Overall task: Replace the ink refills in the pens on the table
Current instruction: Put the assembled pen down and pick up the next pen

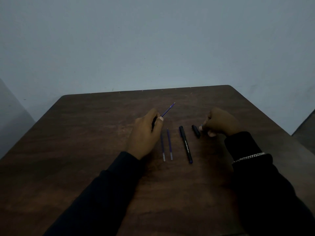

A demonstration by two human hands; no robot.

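My left hand (144, 133) is closed around a black pen barrel, and a blue ink refill (167, 110) sticks out of it up and to the right. Two loose blue refills (169, 143) lie side by side on the dark wooden table (85, 142), just right of that hand. A capped black pen (186, 144) lies right of them. A black pen cap (196, 131) rests on the table further right. My right hand (219, 122) is curled beside the cap, fingertips near it; a small bluish piece shows at its fingertips.
A pale blue-grey wall stands right behind the table's far edge (144, 90). My sleeves are dark, and a silver chain bracelet (247, 157) sits on the right wrist. The scene is dimly lit.
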